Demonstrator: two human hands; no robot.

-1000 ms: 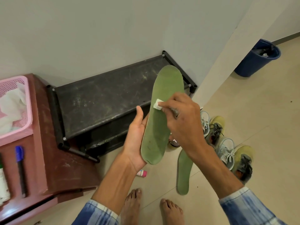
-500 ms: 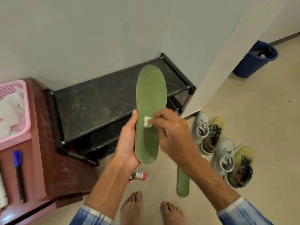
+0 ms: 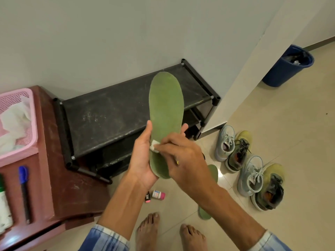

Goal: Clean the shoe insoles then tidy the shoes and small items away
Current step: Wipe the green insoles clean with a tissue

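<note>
Hands meeting at the middle of the scene: my left hand (image 3: pixel 143 156) is cradling the heel end of a long, thin green foam insole (image 3: pixel 165 109), thumb lying along its left edge and fingers wrapping behind it. My right hand (image 3: pixel 183 158) is pinching a small white folded wipe (image 3: pixel 155 148) and pressing it against the insole's lower half, near that left edge. The insole is standing almost upright in the air in front of the black fabric-topped shoe rack (image 3: pixel 112 115), its toe end sticking up unsupported.

I am judging it to be very light, soft and bendy, with a matte face that should not slip. The free toe would probably flex away under pressure, so I am keeping my backing fingers close behind wherever the wipe is rubbing.

To the left, a pink plastic mesh basket (image 3: pixel 33 124) and a blue-capped marker (image 3: pixel 24 192) are lying on a maroon side table (image 3: pixel 72 192). On the floor a small pink-capped bottle (image 3: pixel 158 194) is lying below my left wrist. A second green insole (image 3: pixel 213 173) is waiting partly hidden under my right forearm, and further right two pairs of grey and olive trainers (image 3: pixel 251 176) are standing.
</note>
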